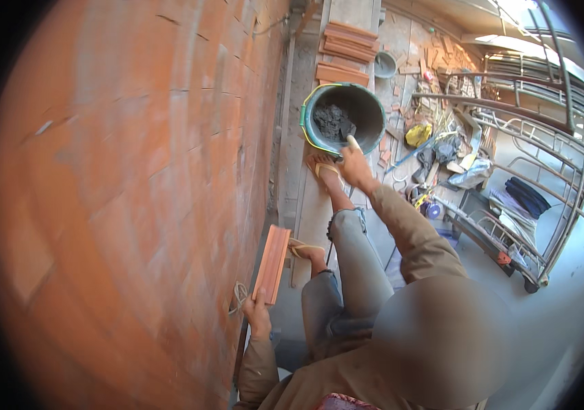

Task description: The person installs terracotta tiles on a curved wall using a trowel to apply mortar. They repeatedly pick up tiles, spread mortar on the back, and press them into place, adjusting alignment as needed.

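Observation:
My left hand (257,316) grips the lower end of a long, ridged orange clay tile (273,263), held upright close to the brick wall. In my right hand (357,168), reaching forward over the near rim of a dark bucket (372,109), is a trowel (348,130); its blade dips toward the mortar and most of the tool is hidden. Wet grey mortar (331,121) lies in the bucket's left part. The bucket has a green-yellow rim and handle, and stands on a plank just past my forward foot.
An orange brick wall (141,205) rises along my left. Beyond the bucket, stacked clay tiles (348,44) lie on the plank (312,205), with a small grey bucket (385,64) beside them. Rubble, bags and metal frames (545,137) fill the right side. My sandalled feet rest on the plank.

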`<state>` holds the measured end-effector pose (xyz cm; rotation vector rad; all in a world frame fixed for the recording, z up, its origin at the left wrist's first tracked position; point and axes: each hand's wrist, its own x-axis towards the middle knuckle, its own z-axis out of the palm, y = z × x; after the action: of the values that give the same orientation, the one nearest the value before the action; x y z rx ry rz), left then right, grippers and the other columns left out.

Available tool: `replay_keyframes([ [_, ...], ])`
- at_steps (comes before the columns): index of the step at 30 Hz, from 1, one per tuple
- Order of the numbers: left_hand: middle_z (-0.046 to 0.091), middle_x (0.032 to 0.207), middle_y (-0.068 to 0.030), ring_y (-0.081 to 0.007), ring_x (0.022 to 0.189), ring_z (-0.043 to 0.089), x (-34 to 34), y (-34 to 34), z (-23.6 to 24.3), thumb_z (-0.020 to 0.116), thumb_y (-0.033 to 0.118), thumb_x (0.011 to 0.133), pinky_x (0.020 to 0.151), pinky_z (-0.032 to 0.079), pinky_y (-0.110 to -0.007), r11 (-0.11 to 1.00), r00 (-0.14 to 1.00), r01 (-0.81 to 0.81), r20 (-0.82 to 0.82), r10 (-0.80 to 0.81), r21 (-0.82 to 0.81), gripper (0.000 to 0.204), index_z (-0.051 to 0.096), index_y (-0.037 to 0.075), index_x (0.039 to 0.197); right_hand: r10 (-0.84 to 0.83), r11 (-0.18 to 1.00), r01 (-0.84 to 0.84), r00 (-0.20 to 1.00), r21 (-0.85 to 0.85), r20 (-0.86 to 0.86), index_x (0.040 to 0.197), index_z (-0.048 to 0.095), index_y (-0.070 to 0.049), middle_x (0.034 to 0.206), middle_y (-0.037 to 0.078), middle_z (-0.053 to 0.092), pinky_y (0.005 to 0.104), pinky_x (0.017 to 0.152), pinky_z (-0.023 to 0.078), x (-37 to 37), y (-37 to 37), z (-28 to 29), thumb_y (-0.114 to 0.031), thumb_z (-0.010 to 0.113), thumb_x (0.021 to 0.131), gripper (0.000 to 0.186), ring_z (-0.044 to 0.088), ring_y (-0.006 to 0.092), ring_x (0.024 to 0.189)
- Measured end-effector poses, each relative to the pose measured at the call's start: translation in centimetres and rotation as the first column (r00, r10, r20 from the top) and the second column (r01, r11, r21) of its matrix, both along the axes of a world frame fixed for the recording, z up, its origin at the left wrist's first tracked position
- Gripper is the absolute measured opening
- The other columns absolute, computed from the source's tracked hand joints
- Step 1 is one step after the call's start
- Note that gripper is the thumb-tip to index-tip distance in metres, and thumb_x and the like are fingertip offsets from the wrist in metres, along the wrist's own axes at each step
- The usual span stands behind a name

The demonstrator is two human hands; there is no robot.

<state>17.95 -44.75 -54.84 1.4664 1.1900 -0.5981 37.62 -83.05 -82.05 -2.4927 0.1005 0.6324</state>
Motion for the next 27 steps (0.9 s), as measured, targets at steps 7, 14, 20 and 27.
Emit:
replay_keyframes([
  [7,0.063,0.092,-0.0073,-0.0140,0.075,0.061,-0.5,-1.1,-5.0,0.062,0.027,0.101,0.061,0.054,-0.030,0.983,0.954,0.018,-0.296,0.038,0.185,0.036,0.063,-0.008,0.108,-0.059,0.892,-0.112,0.932,-0.439,-0.358,0.111,0.073,-0.002,0.120,0.021,0.066,0.0520,0.098,0.039,7.1,-2.1,-13.6,-0.033,0.062,0.090,0.039,0.054,0.0382,0.120],
  [14,0.065,0.097,-0.0081,-0.0140,0.081,0.064,1.7,-4.9,-6.4,0.062,0.023,0.101,0.066,0.056,-0.030,0.997,0.956,-0.036,-0.288,0.052,0.062,0.032,0.065,-0.008,0.109,-0.065,0.886,-0.205,0.833,-0.416,-0.549,0.112,0.073,-0.006,0.117,0.016,0.071,0.0513,0.097,0.040,7.7,-3.8,-14.8,-0.020,0.054,0.089,0.033,0.052,0.0362,0.122],
  [20,0.066,0.092,-0.0059,-0.0114,0.077,0.061,3.0,-7.1,-6.6,0.061,0.022,0.102,0.067,0.053,-0.028,0.999,0.985,0.015,-0.174,-0.023,-0.050,0.030,0.066,-0.007,0.107,-0.088,0.937,-0.071,0.901,-0.343,-0.426,0.105,0.061,-0.001,0.096,0.024,0.072,0.0549,0.077,0.056,7.2,-7.8,-9.7,-0.023,0.050,0.095,0.026,0.070,0.0421,0.095],
  [27,0.066,0.091,-0.0061,-0.0110,0.076,0.061,4.0,-7.4,-8.4,0.061,0.021,0.102,0.066,0.053,-0.028,0.998,0.996,0.027,-0.086,-0.031,-0.052,0.030,0.066,-0.008,0.107,0.012,0.934,-0.123,0.948,-0.334,-0.318,0.102,0.062,-0.002,0.092,0.025,0.072,0.0509,0.077,0.057,9.0,-5.3,-13.4,-0.019,0.047,0.097,0.023,0.072,0.0426,0.087],
])
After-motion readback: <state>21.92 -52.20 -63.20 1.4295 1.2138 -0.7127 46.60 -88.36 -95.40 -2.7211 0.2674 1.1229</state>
